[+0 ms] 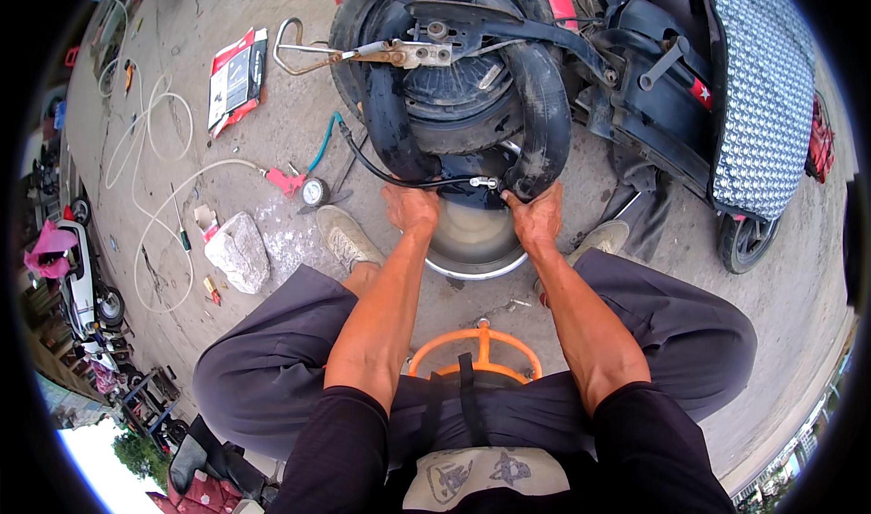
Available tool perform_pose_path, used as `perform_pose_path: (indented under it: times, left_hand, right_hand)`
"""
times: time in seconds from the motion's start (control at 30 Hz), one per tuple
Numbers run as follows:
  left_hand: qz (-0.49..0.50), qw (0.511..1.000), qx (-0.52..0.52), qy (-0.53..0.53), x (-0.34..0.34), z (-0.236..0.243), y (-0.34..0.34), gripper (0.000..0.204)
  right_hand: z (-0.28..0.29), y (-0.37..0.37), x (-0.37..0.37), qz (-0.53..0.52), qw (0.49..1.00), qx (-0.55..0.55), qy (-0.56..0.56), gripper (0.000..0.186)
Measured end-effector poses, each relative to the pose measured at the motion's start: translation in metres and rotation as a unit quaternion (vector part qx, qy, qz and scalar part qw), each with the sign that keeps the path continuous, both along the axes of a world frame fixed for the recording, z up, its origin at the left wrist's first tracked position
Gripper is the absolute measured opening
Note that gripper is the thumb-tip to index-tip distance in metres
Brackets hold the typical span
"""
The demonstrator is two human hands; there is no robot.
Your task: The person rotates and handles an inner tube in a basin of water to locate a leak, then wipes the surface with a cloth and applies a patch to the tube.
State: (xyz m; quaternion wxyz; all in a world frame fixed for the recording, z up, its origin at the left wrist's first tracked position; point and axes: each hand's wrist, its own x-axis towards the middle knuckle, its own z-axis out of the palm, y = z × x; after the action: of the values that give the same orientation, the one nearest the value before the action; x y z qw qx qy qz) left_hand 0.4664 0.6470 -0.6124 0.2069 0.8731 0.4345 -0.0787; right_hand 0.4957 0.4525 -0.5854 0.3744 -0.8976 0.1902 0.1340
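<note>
My fingertips are mostly hidden: my left hand [413, 207] and my right hand [537, 216] are both closed on the thick black rubber inner tube [545, 106], each at one side of its lower bend. This bend lies between my hands, over the round metal basin [474, 273] with cloudy water; I cannot tell how much of it is under the surface. The upper part of the tube disappears among the parts of the dusty black wheel [458, 78], ahead of my hands.

A thin black rubber hose [365, 163] crosses above my left hand and ends in a shiny metal connector [484, 183], just beside my right thumb. Left of my left hand, the round dial gauge [314, 192] is too small to read. Farther left lies a rough, whitish, stone-like block [238, 253]. Well to the right of my right hand, the silver, bumpy-textured cover [760, 92] hides part of the vehicle.
</note>
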Motion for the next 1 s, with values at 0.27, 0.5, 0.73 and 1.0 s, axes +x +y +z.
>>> perform_pose_path:
  times: [0.27, 0.5, 0.73, 1.0]
  left_hand:
    - [-0.005, 1.000, 0.005, -0.003, 0.000, 0.004, 0.000, 0.057]
    - [-0.011, 1.000, 0.001, 0.001, 0.003, 0.013, -0.003, 0.057]
    - [-0.008, 1.000, 0.006, -0.002, 0.002, 0.013, -0.002, 0.055]
    - [-0.007, 1.000, -0.006, -0.011, 0.002, 0.013, -0.002, 0.054]
  right_hand:
    - [-0.001, 0.000, 0.000, 0.001, 1.000, 0.010, 0.007, 0.075]
    - [0.001, -0.001, 0.000, 0.001, 1.000, 0.012, 0.009, 0.076]
    - [0.002, 0.000, 0.001, -0.001, 1.000, 0.007, 0.026, 0.079]
    - [0.001, -0.001, 0.000, 0.000, 1.000, 0.004, 0.030, 0.078]
